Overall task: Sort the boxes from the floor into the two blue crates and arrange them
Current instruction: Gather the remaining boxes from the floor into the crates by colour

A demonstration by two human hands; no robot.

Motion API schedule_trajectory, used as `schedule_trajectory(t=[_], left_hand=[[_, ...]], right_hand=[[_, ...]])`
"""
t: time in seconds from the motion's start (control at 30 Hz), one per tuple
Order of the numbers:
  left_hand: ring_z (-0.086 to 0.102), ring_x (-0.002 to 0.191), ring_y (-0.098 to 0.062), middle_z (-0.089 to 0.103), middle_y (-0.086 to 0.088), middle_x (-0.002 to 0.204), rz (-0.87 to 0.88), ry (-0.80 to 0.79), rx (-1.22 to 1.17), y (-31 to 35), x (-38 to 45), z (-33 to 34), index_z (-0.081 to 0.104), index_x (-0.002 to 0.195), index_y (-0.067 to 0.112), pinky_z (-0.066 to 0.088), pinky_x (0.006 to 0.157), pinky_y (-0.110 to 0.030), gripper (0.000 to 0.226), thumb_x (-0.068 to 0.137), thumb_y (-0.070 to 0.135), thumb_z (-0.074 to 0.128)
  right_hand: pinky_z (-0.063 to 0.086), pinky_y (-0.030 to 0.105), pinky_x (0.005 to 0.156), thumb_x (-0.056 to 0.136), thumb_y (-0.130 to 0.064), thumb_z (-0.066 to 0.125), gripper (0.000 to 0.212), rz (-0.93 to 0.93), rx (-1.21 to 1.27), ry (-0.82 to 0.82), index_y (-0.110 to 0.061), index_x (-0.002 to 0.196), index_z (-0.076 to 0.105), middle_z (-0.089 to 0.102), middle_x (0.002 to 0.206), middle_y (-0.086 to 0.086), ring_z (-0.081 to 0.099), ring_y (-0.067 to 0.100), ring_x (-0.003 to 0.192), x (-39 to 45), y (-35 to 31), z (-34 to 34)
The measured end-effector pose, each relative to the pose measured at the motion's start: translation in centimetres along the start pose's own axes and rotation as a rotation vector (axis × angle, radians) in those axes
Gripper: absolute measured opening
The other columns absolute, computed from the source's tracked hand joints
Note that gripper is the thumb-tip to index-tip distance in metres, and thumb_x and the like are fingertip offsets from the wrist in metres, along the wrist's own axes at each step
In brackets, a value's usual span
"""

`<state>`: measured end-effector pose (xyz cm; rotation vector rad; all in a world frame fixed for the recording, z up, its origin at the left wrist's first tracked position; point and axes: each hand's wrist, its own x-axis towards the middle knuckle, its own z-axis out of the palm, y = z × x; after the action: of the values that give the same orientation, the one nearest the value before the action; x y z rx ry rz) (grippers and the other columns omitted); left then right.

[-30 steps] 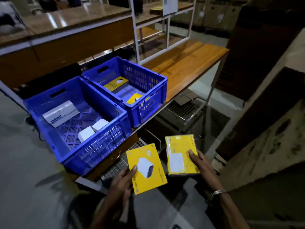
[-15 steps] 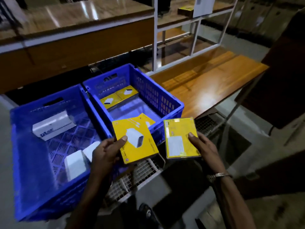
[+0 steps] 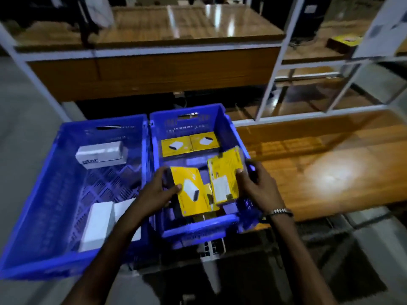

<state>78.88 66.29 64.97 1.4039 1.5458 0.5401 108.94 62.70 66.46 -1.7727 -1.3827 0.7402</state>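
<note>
Crates of blue plastic stand side by side on a wooden bench (image 3: 330, 164), their long walls touching. In the left crate (image 3: 50, 194) a white box with dark lettering (image 3: 100, 154) lies toward the far end, and two plain white boxes (image 3: 99, 223) lie together at the near end, partly hidden by the left forearm. The left hand (image 3: 156, 192) is held over the near half of the right crate (image 3: 222, 115); a yellow box with a white device pictured on it (image 3: 192, 191) is gripped at its left edge, thumb on the printed face and fingers curled behind, and the box is tilted. Just to its right, a second yellow box with a white label panel (image 3: 224, 175) is grasped by the right hand (image 3: 255, 188) at its right edge, thumb on the face, also tilted and above the crate floor. The two held boxes are nearly touching. Another yellow box is partly seen beneath them, blurred. At the far end of the right crate, two yellow boxes (image 3: 190, 144) lie flat side by side. A metal watch band (image 3: 280, 211) is worn on the right wrist.
</note>
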Motion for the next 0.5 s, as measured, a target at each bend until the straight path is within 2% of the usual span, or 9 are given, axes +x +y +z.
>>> schedule_trajectory(t=[0.03, 0.1, 0.17, 0.2, 0.3, 0.4, 0.5], left_hand=[[0.072, 0.106, -0.035, 0.067, -0.009, 0.126, -0.017, -0.023, 0.086, -0.2, 0.2, 0.6, 0.042, 0.147, 0.034, 0.062, 0.085, -0.051, 0.07, 0.088, 0.048, 0.076], [0.058, 0.133, -0.032, 0.051, -0.011, 0.154, 0.007, -0.028, 0.305, 0.1, 0.2, 1.9, 0.036, 0.158, 0.023, 0.049, 0.108, -0.042, 0.079, 0.091, 0.045, 0.072], [0.046, 0.145, -0.028, 0.042, -0.011, 0.161, 0.038, 0.108, 0.398, 0.7, -0.4, 3.1, 0.037, 0.159, 0.015, 0.037, 0.117, -0.039, 0.078, 0.095, 0.042, 0.071], [0.049, 0.143, -0.027, 0.047, -0.01, 0.158, 0.054, 0.187, 0.357, 1.0, -0.9, 3.5, 0.044, 0.156, 0.014, 0.04, 0.117, -0.042, 0.075, 0.093, 0.046, 0.07], [0.067, 0.119, -0.022, 0.064, 0.0, 0.135, 0.117, 0.395, 0.171, 1.6, -2.8, 4.4, 0.065, 0.136, 0.022, 0.055, 0.1, -0.046, 0.059, 0.086, 0.052, 0.066], [0.071, 0.104, -0.012, 0.069, 0.007, 0.117, 0.142, 0.493, 0.048, 1.4, -4.8, 4.8, 0.071, 0.121, 0.028, 0.06, 0.083, -0.036, 0.031, 0.093, 0.04, 0.075], [0.072, 0.092, -0.007, 0.071, 0.008, 0.107, 0.205, 0.545, -0.004, 1.1, -6.8, 5.6, 0.074, 0.114, 0.027, 0.06, 0.073, -0.025, 0.019, 0.095, 0.026, 0.074]], right_hand=[[0.056, 0.044, 0.078, 0.095, -0.044, 0.061, 0.033, -0.021, -0.1, -0.039, -0.028, 0.124, 0.062, 0.073, 0.101, 0.006, 0.071, 0.029, 0.093, 0.5, 0.6, 0.1], [0.054, 0.045, 0.08, 0.094, -0.038, 0.061, 0.034, -0.073, -0.362, -0.063, -0.018, 0.121, 0.065, 0.065, 0.111, 0.013, 0.066, 0.036, 0.103, 1.1, 1.2, 0.0], [0.052, 0.043, 0.077, 0.092, -0.037, 0.065, 0.03, -0.11, -0.466, -0.005, -0.019, 0.116, 0.066, 0.06, 0.109, 0.011, 0.062, 0.037, 0.105, 1.5, 1.3, -0.3], [0.051, 0.042, 0.076, 0.092, -0.037, 0.067, 0.027, -0.146, -0.432, 0.016, -0.021, 0.114, 0.067, 0.06, 0.107, 0.009, 0.062, 0.036, 0.104, 1.6, 1.4, -0.4], [0.051, 0.038, 0.079, 0.089, -0.028, 0.072, 0.019, -0.275, -0.242, -0.006, -0.024, 0.108, 0.071, 0.063, 0.104, 0.002, 0.065, 0.029, 0.099, 1.8, 1.5, 0.1], [0.055, 0.042, 0.079, 0.091, -0.032, 0.068, 0.014, -0.333, -0.073, -0.058, -0.028, 0.104, 0.071, 0.062, 0.102, -0.006, 0.065, 0.02, 0.093, 1.4, 1.3, 2.1], [0.056, 0.045, 0.073, 0.094, -0.03, 0.067, 0.013, -0.351, 0.031, -0.06, -0.027, 0.106, 0.07, 0.061, 0.103, -0.009, 0.064, 0.013, 0.093, 0.4, 0.9, 3.8]])
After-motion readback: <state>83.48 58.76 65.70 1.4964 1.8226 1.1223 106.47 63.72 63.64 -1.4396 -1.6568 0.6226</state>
